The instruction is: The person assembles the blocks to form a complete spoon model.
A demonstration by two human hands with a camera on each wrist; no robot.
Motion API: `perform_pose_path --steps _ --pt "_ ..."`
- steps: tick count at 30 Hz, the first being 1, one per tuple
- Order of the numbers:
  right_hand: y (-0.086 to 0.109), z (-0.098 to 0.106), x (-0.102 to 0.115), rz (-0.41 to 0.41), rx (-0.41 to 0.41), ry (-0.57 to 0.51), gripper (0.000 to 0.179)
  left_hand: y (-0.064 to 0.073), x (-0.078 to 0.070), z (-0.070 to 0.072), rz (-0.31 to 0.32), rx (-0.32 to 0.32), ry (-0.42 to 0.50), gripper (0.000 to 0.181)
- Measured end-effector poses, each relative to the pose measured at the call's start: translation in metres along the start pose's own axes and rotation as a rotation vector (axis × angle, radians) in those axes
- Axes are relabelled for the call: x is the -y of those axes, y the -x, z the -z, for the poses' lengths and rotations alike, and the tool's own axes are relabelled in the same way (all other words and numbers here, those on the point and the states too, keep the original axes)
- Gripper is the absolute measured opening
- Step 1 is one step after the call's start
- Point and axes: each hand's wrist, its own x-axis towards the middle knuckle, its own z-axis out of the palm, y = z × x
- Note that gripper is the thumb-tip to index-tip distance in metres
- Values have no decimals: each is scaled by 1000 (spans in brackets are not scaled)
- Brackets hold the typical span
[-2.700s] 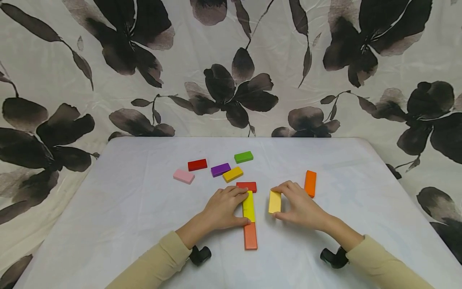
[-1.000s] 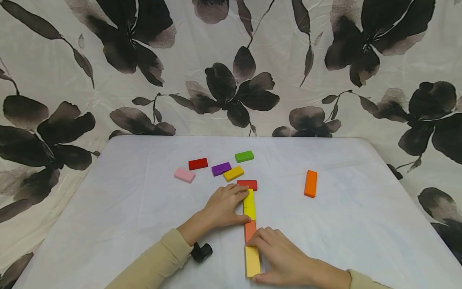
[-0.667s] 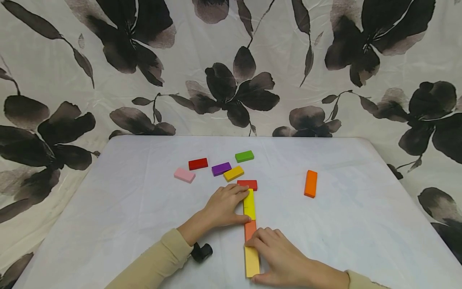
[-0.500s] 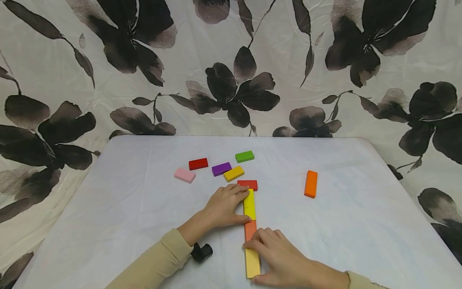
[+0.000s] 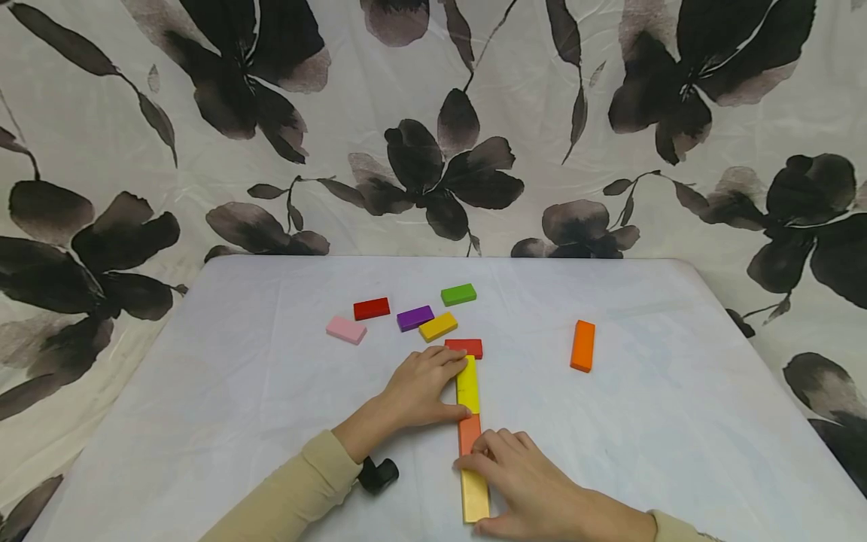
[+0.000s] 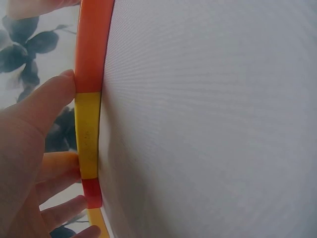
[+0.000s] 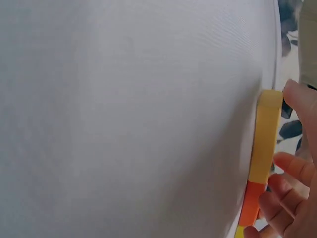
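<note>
A straight row of wooden blocks runs toward me: a red block set crosswise at the far end, then a bright yellow block, an orange-red block and a pale yellow block. My left hand spans the bright yellow block, thumb at its near end and fingers at its far end. With thumb and index finger, my right hand grips the pale yellow block, the index lying across its far end. In the right wrist view, the pale yellow block meets the orange-red one end to end.
Loose blocks lie beyond the row: pink, dark red, purple, golden yellow and green. An orange block lies alone at the right. A black wrist camera hangs under the left sleeve.
My right hand has carried the pale yellow block from right of the row to its near end. Since then its index finger has slid slightly left across the block. My left hand stays put.
</note>
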Motion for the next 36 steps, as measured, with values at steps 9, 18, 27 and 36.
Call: perform_pose_path --steps 9,18,27,36 --pt "6 5 -6 46 -43 26 60 1 -2 1 4 -8 0 72" --pt "6 6 -6 35 2 15 53 1 -2 2 6 0 1 72" --pt "5 7 -7 46 2 26 53 2 -2 2 10 -3 2 72" --pt "3 21 -14 -37 -102 -11 43 1 -2 2 -2 -4 0 73"
